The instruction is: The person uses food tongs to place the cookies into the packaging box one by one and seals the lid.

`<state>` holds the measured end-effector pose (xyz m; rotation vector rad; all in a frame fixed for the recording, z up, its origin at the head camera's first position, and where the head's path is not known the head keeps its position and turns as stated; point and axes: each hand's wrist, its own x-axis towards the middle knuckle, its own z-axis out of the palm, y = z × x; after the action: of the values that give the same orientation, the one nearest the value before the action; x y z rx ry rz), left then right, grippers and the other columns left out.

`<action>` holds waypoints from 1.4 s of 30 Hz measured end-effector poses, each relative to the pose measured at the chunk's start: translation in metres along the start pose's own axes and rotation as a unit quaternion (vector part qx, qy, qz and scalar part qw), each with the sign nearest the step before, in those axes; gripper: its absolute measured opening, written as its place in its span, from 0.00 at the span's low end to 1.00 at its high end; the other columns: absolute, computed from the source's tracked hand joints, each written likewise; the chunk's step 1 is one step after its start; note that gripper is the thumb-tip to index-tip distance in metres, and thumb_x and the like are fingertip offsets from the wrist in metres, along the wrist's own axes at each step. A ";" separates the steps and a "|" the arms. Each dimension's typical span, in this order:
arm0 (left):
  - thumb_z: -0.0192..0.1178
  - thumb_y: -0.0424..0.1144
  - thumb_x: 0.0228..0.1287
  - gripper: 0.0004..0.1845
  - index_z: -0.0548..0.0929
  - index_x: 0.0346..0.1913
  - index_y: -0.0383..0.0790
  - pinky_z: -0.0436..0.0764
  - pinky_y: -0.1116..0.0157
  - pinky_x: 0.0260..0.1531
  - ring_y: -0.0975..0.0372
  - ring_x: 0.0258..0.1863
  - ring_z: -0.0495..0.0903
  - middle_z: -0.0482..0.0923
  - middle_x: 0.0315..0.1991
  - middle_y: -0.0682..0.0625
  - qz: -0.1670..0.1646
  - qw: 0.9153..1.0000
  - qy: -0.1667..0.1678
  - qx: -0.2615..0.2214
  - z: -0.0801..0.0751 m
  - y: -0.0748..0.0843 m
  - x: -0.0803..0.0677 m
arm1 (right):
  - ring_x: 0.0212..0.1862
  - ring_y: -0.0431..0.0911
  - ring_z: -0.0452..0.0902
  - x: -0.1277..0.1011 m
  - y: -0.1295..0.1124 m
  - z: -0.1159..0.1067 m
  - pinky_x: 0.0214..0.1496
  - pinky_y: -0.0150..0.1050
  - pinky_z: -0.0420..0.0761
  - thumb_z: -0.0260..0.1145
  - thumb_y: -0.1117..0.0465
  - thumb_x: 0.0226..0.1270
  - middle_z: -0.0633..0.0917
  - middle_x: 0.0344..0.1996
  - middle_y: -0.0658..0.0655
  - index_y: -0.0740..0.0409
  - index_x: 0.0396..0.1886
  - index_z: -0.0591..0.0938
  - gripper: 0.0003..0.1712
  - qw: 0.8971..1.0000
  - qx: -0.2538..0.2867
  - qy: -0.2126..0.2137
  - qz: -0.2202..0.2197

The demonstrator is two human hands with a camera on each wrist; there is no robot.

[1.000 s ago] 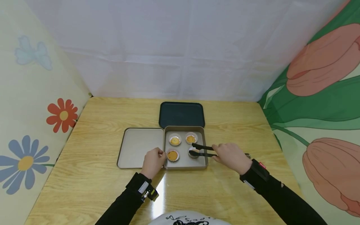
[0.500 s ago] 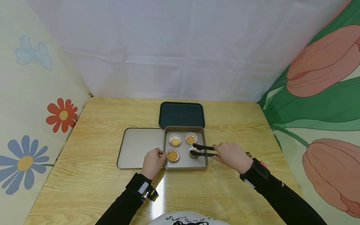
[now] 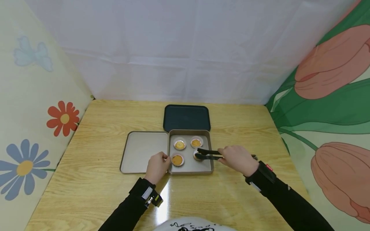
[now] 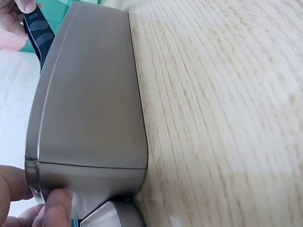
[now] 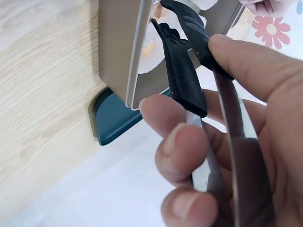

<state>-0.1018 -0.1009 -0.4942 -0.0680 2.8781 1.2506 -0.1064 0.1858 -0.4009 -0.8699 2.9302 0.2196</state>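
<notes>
A person's right hand (image 3: 237, 159) squeezed black tongs (image 3: 208, 154) around the near-right egg tart (image 3: 198, 155) in a square baking pan (image 3: 190, 167), while the left hand (image 3: 157, 165) pinched the pan's near-left corner. The tongs lay almost level, tips pointing left, handles right. The pickup appeared under way; next would come a straight lift clear of the pan's wall.

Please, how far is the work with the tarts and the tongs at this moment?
Nothing looks moved yet: all four tarts sit in the square baking pan. The right hand holds black tongs closing around the near-right tart, and the left hand steadies the pan's corner. The flat tray and the dark tray hold nothing.
</notes>
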 end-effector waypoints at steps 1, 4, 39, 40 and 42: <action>0.59 0.37 0.57 0.09 0.79 0.28 0.32 0.67 0.67 0.14 0.62 0.15 0.69 0.71 0.16 0.50 -0.001 1.000 0.000 -0.002 0.000 0.000 0.000 | 0.16 0.38 0.64 0.000 0.000 0.000 0.18 0.33 0.66 0.67 0.49 0.54 0.73 0.17 0.48 0.55 0.33 0.81 0.14 1.000 -0.001 -0.004 0.004; 0.59 0.37 0.56 0.09 0.79 0.28 0.32 0.67 0.67 0.14 0.62 0.15 0.69 0.71 0.17 0.50 0.001 1.000 0.003 -0.002 0.000 0.000 0.000 | 0.17 0.38 0.65 -0.001 0.000 -0.002 0.18 0.33 0.66 0.67 0.48 0.55 0.74 0.18 0.49 0.55 0.35 0.81 0.16 1.000 0.006 -0.014 0.009; 0.59 0.36 0.56 0.08 0.78 0.26 0.33 0.67 0.67 0.15 0.62 0.15 0.69 0.71 0.16 0.51 0.023 1.000 0.006 0.009 -0.001 -0.002 0.001 | 0.22 0.60 0.76 0.014 0.026 0.089 0.19 0.48 0.71 0.58 0.50 0.64 0.78 0.22 0.67 0.72 0.44 0.70 0.26 0.883 0.212 0.111 0.403; 0.59 0.36 0.56 0.08 0.78 0.25 0.33 0.67 0.67 0.15 0.62 0.15 0.69 0.71 0.16 0.51 0.024 1.000 0.007 0.009 0.000 -0.003 0.001 | 0.23 0.60 0.76 0.014 0.026 0.090 0.19 0.49 0.71 0.58 0.50 0.64 0.78 0.22 0.67 0.72 0.44 0.70 0.26 0.884 0.210 0.107 0.404; 0.59 0.36 0.56 0.08 0.78 0.25 0.33 0.67 0.67 0.15 0.62 0.15 0.68 0.71 0.15 0.51 0.026 1.000 0.008 0.008 0.000 -0.003 0.001 | 0.23 0.60 0.76 0.015 0.026 0.091 0.19 0.49 0.71 0.59 0.50 0.63 0.78 0.22 0.67 0.71 0.44 0.70 0.26 0.885 0.208 0.102 0.404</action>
<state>-0.1023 -0.1033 -0.4965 -0.0036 2.9208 1.2411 -0.1306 0.2137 -0.4892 0.4359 3.1421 -0.4771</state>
